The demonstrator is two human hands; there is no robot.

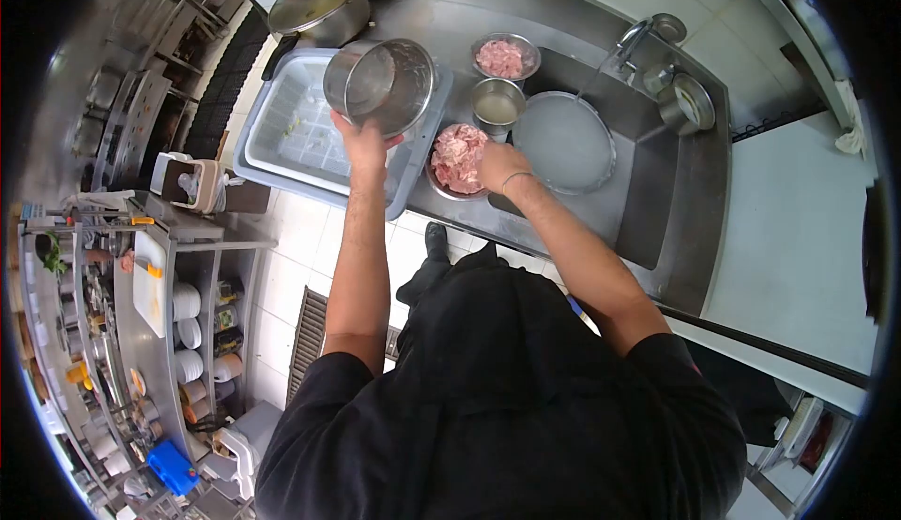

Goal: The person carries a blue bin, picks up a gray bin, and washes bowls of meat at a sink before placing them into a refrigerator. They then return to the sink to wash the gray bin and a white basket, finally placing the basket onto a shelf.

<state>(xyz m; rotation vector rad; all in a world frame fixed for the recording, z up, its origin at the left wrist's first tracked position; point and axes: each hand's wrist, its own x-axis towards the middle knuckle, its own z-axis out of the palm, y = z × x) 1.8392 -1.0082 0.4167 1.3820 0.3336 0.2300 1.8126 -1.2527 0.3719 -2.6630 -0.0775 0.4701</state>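
Note:
My left hand [363, 147] grips an empty-looking steel bowl [413, 84], tilted with its inside showing, above a white crate [267, 145] set in a grey-blue tub [398, 203]. Closed, my right hand [504, 166] is at the right edge of a bowl heaped with raw meat [459, 158]; I cannot tell what its curled fingers hold. Just beyond that hand stands a small steel pot [497, 107] with cloudy liquid. Farther back is a second bowl of paler raw meat [500, 57]. Right of my hand, a large round basin [563, 142] full of water sits in the sink.
Water runs from a faucet [631, 43] toward the basin. A lidded pot [319, 4] stands behind the tub. At the sink's right back corner is another steel pot [686, 104]. Shelves with stacked white bowls [187, 302] stand at the left, across the tiled floor.

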